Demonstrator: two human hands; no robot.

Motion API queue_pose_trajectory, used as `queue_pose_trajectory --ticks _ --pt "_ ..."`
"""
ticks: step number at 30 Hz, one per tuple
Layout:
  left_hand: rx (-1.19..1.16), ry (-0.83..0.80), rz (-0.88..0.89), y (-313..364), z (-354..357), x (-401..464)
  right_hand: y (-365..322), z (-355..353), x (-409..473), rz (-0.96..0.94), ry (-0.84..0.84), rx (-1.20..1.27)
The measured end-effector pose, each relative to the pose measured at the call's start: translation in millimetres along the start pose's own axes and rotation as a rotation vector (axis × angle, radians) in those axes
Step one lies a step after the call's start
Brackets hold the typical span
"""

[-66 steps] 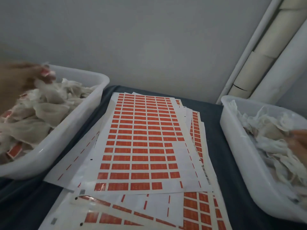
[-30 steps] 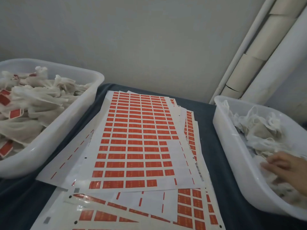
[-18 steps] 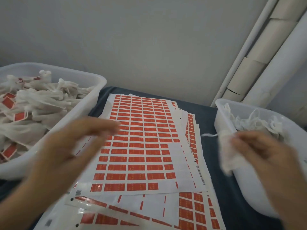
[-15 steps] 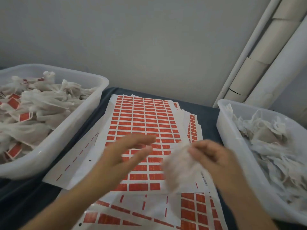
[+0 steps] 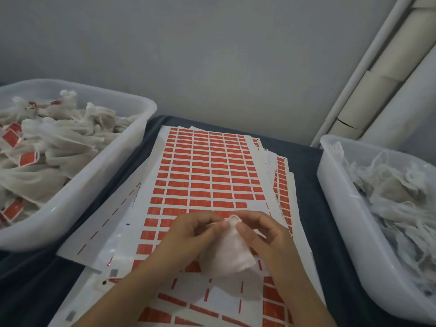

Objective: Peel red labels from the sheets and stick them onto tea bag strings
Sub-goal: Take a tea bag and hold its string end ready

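Note:
A white mesh tea bag (image 5: 227, 253) hangs between both hands above the label sheets. My left hand (image 5: 188, 237) pinches its gathered top from the left, and my right hand (image 5: 262, 234) pinches the same top from the right. Its string is not visible. Under the hands lies the top sheet of red labels (image 5: 207, 175), on a fanned stack of sheets; its near rows are partly bare.
A white tub (image 5: 99, 175) at the left holds tea bags with red labels. A second white tub (image 5: 339, 208) at the right holds unlabelled tea bags. A dark blue cloth (image 5: 306, 166) covers the table. Cardboard tubes (image 5: 387, 76) lean on the wall at the back right.
My right hand took a tea bag out of the right tub and carried it over the sheets. My left hand came in from the left tub and now pinches the bag's top too.

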State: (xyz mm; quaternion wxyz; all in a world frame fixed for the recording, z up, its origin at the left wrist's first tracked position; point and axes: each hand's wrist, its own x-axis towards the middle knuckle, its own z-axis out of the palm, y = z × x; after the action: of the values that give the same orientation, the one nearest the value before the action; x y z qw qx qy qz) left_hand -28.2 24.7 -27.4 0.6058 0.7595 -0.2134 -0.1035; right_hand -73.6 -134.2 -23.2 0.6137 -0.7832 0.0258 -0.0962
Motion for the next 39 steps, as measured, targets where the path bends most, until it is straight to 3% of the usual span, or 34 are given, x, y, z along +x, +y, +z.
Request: queue_pose_trajectory --ticks 4,10,15,18,22,26,31,34,36,38,39 --pt "-0.011 -0.112 0.018 1 1 -4 -3 -2 -3 -0.005 -0.056 -0.057" --pt "-0.074 -0.141 -0.003 3 3 -4 -5 -7 -5 0.081 -0.022 0.078" --pt "-0.151 -0.281 0.039 5 4 -6 -8 0 -9 0.039 -0.069 0.13" --pt "-0.122 -0.368 -0.009 6 4 -8 -7 -1 -9 0.066 -0.006 0.192" --pt "-0.132 -0.5 -0.077 13 4 -8 -5 -5 -9 0.131 0.16 0.474" --pt "-0.23 -0.589 -0.097 14 3 -7 -4 -3 -11 0.167 0.155 0.486" --pt "-0.265 -0.438 -0.119 3 0 -7 -3 -5 -9 0.14 0.133 0.457" --pt "-0.056 -0.302 -0.05 5 6 -7 -7 -5 -9 0.11 0.09 0.544" --pt "0.143 -0.086 0.062 4 10 -9 -8 -8 -10 0.112 0.07 0.628" --pt "0.083 0.11 0.155 1 10 -10 -9 -10 -11 0.124 0.057 0.699" --pt "-0.036 0.116 0.146 -1 6 -11 -9 -11 -11 0.128 0.048 0.733"
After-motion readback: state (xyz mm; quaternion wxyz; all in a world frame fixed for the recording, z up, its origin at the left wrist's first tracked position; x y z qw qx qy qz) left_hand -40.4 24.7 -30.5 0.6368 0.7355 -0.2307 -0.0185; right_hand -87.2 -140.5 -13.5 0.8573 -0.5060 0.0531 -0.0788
